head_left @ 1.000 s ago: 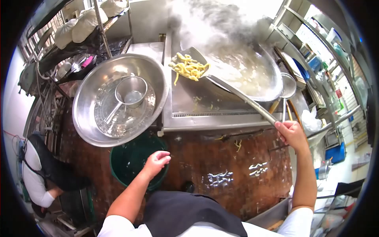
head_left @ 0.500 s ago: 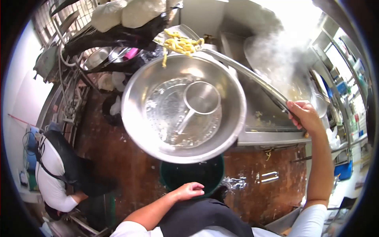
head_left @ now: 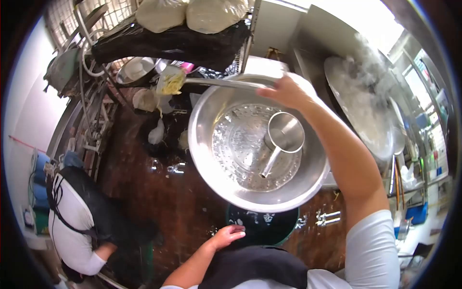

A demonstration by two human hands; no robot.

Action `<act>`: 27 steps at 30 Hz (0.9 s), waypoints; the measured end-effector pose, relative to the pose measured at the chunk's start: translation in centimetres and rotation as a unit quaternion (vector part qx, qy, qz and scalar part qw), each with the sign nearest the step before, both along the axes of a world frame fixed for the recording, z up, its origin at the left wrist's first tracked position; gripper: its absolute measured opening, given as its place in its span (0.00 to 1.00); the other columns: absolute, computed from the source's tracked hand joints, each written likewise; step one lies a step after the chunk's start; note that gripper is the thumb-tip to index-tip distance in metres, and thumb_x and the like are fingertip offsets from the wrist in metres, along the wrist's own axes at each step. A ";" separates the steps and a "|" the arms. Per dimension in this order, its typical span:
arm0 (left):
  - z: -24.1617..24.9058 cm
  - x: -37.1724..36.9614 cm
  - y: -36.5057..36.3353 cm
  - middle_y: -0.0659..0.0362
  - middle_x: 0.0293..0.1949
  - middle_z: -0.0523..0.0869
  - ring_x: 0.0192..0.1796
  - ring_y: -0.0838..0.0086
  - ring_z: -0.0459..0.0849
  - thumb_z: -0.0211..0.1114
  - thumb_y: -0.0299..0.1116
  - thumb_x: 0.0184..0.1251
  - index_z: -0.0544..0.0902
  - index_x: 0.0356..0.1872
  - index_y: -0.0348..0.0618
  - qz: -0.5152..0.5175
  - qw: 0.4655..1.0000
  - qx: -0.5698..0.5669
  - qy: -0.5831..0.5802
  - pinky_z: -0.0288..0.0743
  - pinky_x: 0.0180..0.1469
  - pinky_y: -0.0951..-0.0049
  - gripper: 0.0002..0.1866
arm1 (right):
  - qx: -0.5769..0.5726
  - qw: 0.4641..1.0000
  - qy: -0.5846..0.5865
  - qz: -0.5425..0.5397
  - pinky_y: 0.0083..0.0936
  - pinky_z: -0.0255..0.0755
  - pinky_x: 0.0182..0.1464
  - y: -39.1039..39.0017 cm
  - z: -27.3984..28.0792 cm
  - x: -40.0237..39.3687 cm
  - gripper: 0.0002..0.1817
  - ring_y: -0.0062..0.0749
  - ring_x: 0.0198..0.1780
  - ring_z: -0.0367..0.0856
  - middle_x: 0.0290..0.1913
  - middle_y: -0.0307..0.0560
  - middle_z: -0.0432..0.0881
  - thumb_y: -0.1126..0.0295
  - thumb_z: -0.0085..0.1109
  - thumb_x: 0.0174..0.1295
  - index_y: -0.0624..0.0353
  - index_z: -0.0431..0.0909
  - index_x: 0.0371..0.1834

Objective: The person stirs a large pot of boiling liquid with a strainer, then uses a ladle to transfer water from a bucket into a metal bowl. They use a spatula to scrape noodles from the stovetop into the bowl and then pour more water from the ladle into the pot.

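My right hand (head_left: 288, 91) is closed around the handle of a long-handled scoop (head_left: 221, 83), which reaches left across the far rim of a large metal basin (head_left: 202, 166). Yellowish strips of food (head_left: 172, 84) lie on the scoop's head, beyond the basin's left side, and a bit dangles below it. Inside the basin rests a metal dipper (head_left: 285, 132) with its short handle toward me. My left hand (head_left: 228, 237) is held low in front of my apron, near the dark green tub (head_left: 284, 236); its fingers are extended and hold nothing.
Steam rises from a large round pan (head_left: 358, 111) at the right. A shelf covered in black plastic (head_left: 168, 45) carries filled bags (head_left: 216, 14). A co-worker (head_left: 72, 212) bends at the left. The brown floor (head_left: 130, 168) looks wet.
My right hand has moved left and swung the scoop from above the basin's far rim out past its left side. Fewer yellow strips show on it. The view has shifted left.
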State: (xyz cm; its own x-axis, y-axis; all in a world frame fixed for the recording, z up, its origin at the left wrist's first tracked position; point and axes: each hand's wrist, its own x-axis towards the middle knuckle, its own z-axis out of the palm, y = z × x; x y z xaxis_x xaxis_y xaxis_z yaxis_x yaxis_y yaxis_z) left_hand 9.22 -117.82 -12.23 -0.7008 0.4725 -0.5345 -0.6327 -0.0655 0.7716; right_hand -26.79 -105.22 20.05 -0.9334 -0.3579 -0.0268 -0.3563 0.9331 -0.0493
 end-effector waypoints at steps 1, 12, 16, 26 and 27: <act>0.4 0.1 -0.4 0.49 0.56 0.80 0.59 0.68 0.78 0.66 0.42 0.64 0.73 0.61 0.34 0.006 1.000 -0.014 -0.020 0.69 0.63 0.69 0.29 | 0.040 0.996 0.075 0.028 0.31 0.77 0.35 -1.9 0.6 0.1 0.31 0.32 0.31 0.85 0.25 0.43 0.84 0.37 0.56 0.57 0.57 0.83 0.19; 1.7 -1.7 0.8 0.48 0.57 0.80 0.60 0.66 0.77 0.68 0.43 0.63 0.72 0.62 0.33 -0.087 0.995 -0.047 0.008 0.69 0.63 0.68 0.32 | 0.080 0.957 0.262 0.097 0.36 0.74 0.43 -1.1 3.9 2.3 0.10 0.38 0.44 0.83 0.38 0.42 0.84 0.59 0.65 0.52 0.50 0.85 0.33; 0.8 -2.4 2.8 0.48 0.58 0.79 0.60 0.65 0.77 0.68 0.44 0.62 0.72 0.62 0.33 -0.134 0.989 -0.038 0.046 0.69 0.64 0.68 0.32 | -0.028 0.962 0.272 0.019 0.38 0.74 0.44 11.7 5.5 7.0 0.14 0.41 0.42 0.82 0.36 0.43 0.83 0.54 0.65 0.52 0.50 0.83 0.34; 1.9 -2.9 14.8 0.58 0.46 0.84 0.46 0.77 0.81 0.68 0.40 0.63 0.75 0.60 0.38 -0.198 0.969 -0.141 0.051 0.75 0.47 0.74 0.27 | -0.099 0.909 0.366 -0.172 0.32 0.73 0.38 43.8 9.1 25.1 0.16 0.41 0.36 0.81 0.32 0.45 0.81 0.59 0.70 0.50 0.55 0.83 0.39; 2.2 -3.5 16.8 0.58 0.45 0.85 0.44 0.78 0.82 0.69 0.39 0.62 0.76 0.59 0.39 -0.197 0.969 -0.139 0.050 0.76 0.46 0.74 0.26 | -0.067 0.900 0.397 -0.169 0.32 0.72 0.38 46.7 8.8 26.2 0.15 0.40 0.35 0.80 0.32 0.45 0.81 0.60 0.70 0.50 0.55 0.83 0.38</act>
State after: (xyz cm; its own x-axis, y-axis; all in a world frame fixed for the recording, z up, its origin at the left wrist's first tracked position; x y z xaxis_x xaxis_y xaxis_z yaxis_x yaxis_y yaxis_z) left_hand 5.69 -101.04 -10.07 -0.5498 0.5618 -0.6181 -0.4875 0.3851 0.7836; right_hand -0.60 -58.52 28.83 -0.6958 0.0002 0.7182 -0.0260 0.9993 -0.0254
